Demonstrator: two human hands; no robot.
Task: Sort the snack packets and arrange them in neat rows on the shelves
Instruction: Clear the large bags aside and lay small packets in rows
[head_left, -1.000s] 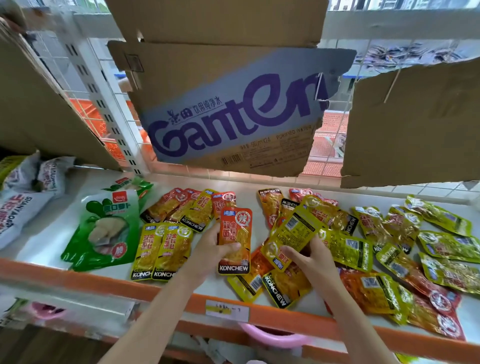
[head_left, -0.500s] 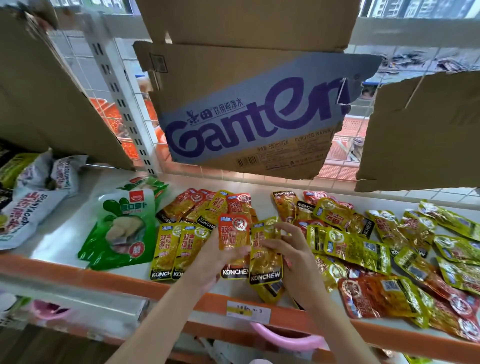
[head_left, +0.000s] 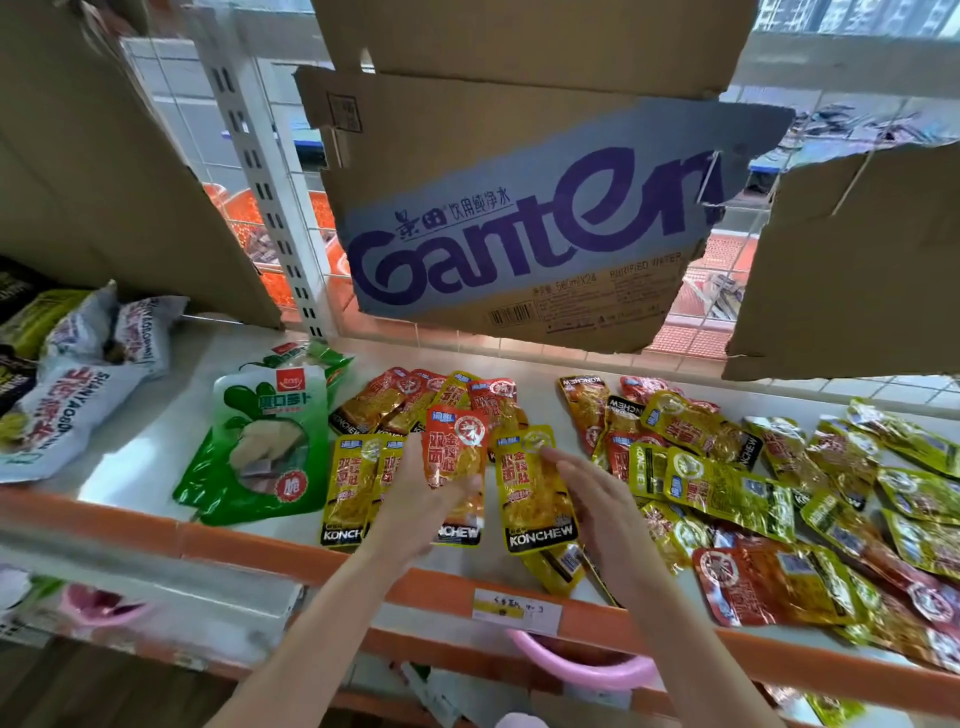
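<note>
Shelf seen from above. Far left: grey-white bags, then a green pouch. Front row: 2 yellow packets; an orange packet gripped by the left hand; a yellow packet touched by the straight fingers of the right hand, spread flat. Right: unsorted packets heaped together.

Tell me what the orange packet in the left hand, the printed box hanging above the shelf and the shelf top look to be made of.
Orange packet: glossy plastic film, judging by its shine and the clear window showing the snack.
Printed box: brown cardboard with a matte printed face; torn edges show.
Shelf top: smooth pale surface with soft reflections, probably painted metal or laminate; I cannot tell which.
</note>
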